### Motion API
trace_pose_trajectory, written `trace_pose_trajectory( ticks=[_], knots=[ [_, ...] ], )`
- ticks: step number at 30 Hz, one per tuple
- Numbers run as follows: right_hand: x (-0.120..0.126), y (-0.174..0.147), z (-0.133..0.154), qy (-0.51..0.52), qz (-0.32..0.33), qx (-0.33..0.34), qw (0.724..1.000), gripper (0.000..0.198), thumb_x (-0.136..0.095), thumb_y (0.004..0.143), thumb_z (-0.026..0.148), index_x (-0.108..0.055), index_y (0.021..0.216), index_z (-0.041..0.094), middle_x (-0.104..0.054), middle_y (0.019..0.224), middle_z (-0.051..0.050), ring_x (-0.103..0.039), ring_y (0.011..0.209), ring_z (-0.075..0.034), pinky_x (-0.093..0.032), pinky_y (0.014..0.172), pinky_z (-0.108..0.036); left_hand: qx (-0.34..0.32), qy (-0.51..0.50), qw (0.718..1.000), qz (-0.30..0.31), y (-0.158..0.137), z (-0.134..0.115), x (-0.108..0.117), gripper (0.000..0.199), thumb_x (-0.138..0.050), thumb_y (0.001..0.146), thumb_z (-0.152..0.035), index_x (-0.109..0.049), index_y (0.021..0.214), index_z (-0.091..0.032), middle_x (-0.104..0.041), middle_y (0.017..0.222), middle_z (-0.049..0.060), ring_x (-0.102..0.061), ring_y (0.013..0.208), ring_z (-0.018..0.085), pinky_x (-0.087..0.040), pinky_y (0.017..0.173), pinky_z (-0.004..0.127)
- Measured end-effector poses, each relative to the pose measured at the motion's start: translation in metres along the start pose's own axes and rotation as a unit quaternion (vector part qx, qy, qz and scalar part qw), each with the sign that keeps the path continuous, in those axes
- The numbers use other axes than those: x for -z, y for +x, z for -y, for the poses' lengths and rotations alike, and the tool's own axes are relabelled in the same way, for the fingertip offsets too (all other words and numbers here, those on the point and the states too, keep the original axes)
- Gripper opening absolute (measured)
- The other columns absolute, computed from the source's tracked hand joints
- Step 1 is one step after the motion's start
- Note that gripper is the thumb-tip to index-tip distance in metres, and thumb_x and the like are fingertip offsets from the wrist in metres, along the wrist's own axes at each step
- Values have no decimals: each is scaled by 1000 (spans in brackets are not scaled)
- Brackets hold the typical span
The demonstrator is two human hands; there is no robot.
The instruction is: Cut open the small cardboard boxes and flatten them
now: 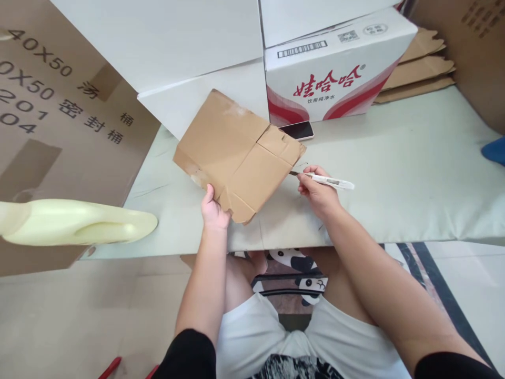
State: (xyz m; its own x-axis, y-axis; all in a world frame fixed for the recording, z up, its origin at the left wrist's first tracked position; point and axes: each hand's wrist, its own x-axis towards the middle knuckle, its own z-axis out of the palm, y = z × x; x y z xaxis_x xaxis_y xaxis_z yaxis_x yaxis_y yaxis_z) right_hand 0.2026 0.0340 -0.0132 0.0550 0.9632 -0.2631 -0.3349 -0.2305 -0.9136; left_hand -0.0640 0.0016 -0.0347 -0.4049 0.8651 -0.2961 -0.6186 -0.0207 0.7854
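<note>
A flat piece of brown cardboard [240,152] with creases and torn edges is tilted above the table. My left hand [215,208] grips its lower left edge, the thumb on top and the fingers hidden beneath. In my right hand [317,192] is a white utility knife [333,182], held between thumb and fingers. Its dark tip points left, close to the cardboard's right edge; whether it touches I cannot tell. Partly behind the cardboard lies a phone [298,130] with a dark screen.
White cartons [335,73] with red lettering stand along the back of the pale green table [414,173]. Folded cardboard sheets [420,68] are stacked at the back right. A large brown box [71,105] and a pale yellow plastic object [90,223] are on the left, a blue object [495,151] far right.
</note>
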Motion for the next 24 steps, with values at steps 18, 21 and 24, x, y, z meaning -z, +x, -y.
trace_pose_trajectory(
  ticks=[18, 21, 24],
  knots=[
    [-2, -6, -5, 23, 95, -107, 989, 48, -86, 60, 56, -60, 80, 22, -64, 70, 2, -43, 47, -7, -25, 42, -23, -5, 22, 998, 57, 2, 20, -26, 39, -76, 87, -41, -71, 121, -22, -72, 140, 10, -51, 151, 32, -44, 124, 52],
    [-1, -3, -10, 8, 50, -102, 993, 48, -89, 58, 52, -58, 81, 23, -61, 66, 2, -51, 53, -11, -26, 43, -23, -42, 53, 996, 50, 0, 29, -29, 42, -86, 78, -36, -71, 115, -23, -75, 134, 11, -58, 145, 32, -47, 122, 48],
    [1, -3, -12, -8, 8, -92, 996, 47, -89, 53, 47, -58, 80, 23, -58, 64, 4, -48, 55, -11, -24, 42, -22, -47, 70, 995, 48, -3, 36, -32, 45, -91, 72, -36, -70, 109, -22, -78, 127, 11, -66, 135, 32, -51, 117, 48]
  ],
)
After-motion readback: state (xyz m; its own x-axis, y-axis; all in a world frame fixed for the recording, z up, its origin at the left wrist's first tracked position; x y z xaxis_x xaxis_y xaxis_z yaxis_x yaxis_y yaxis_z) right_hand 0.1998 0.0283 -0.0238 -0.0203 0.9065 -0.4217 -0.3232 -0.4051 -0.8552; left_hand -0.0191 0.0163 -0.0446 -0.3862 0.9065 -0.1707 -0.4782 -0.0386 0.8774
